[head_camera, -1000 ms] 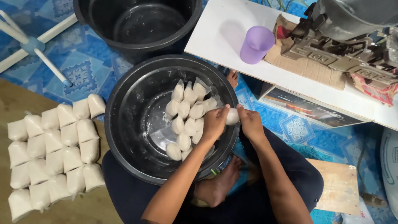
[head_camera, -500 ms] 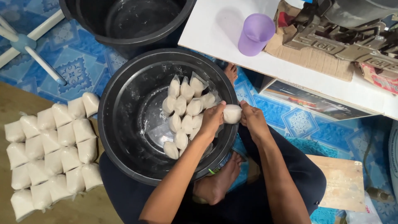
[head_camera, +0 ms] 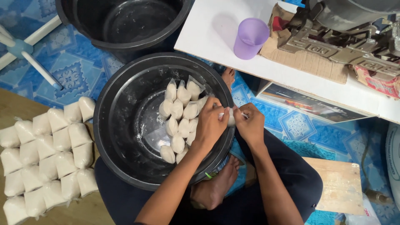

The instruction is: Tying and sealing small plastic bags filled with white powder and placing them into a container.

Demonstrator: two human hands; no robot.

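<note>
A small clear bag of white powder (head_camera: 230, 117) is pinched between both hands over the right rim of a black basin (head_camera: 121, 104). My left hand (head_camera: 212, 125) grips it from the left and my right hand (head_camera: 249, 123) from the right; the fingers hide most of the bag. Inside the basin lie several filled white bags (head_camera: 180, 116), bunched toward its right side. My bare feet (head_camera: 214, 187) rest under the basin's near edge.
Several rows of filled bags (head_camera: 46, 154) lie on a wooden board at the left. A second black tub (head_camera: 121, 21) stands behind the basin. A white table (head_camera: 216, 37) at upper right carries a purple cup (head_camera: 250, 38) and a metal machine (head_camera: 333, 33). A wooden plank (head_camera: 337, 183) lies at right.
Both hands have closed in around the bag, which showed as a round white lump earlier and is now mostly covered. The view has shifted slightly.
</note>
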